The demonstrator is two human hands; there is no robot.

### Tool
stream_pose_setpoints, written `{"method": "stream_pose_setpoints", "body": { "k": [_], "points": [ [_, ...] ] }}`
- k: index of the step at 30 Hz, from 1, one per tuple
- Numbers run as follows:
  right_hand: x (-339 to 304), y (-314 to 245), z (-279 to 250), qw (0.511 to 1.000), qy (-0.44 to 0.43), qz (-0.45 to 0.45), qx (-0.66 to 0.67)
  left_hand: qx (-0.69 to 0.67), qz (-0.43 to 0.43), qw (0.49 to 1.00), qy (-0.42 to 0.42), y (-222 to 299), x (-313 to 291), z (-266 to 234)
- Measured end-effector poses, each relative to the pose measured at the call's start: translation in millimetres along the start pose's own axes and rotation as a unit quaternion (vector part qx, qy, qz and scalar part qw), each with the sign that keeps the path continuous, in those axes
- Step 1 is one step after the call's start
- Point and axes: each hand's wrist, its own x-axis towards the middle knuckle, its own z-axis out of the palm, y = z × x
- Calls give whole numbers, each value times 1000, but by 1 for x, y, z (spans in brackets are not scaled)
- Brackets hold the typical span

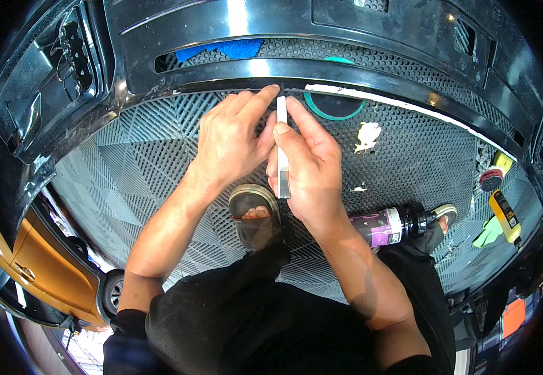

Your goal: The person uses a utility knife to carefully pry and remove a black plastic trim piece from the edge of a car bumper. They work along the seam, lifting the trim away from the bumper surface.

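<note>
Presently, both hands work at the lower edge of a glossy black car bumper, a smooth moulded panel with a honeycomb grille slot across its middle. The right hand pinches a narrow white strip between thumb and fingers; the strip is flat, straight-edged and stands nearly upright, its top end touching the bumper edge. The left hand lies just beside it on the left, index finger stretched out and pressed on the bumper lip, holding nothing that can be seen. To the right, a thin white line of tape runs along the same edge.

Below the hands, the floor is grey plastic grid tile, ribbed on the left and perforated on the right. A sandalled foot rests on it near the hands. Further right lies a bottle on its side, purple-labelled with a black cap; its contents cannot be told. At far right sit a yellow tool and a green cloth. An orange car stands at near left.
</note>
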Motion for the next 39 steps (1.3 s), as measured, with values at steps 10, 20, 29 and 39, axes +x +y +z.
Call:
{"method": "stream_pose_setpoints", "body": {
  "k": [10, 20, 29, 39],
  "points": [
    [-1, 3, 4, 999, 50, -13, -15, -8, 18, 1000, -4, 2, -2, 6],
    [-3, -1, 4, 997, 68, -3, 20, -7, 19, 1000, -14, 6, 2, 6],
    [-5, -5, -3, 997, 74, 1, -15, -4, 23, 1000, -13, 11, 4, 11],
    [-7, -10, -14, 998, 56, -1, 22, -17, 36, 999, -16, 16, 6, 18]
  ]
}}
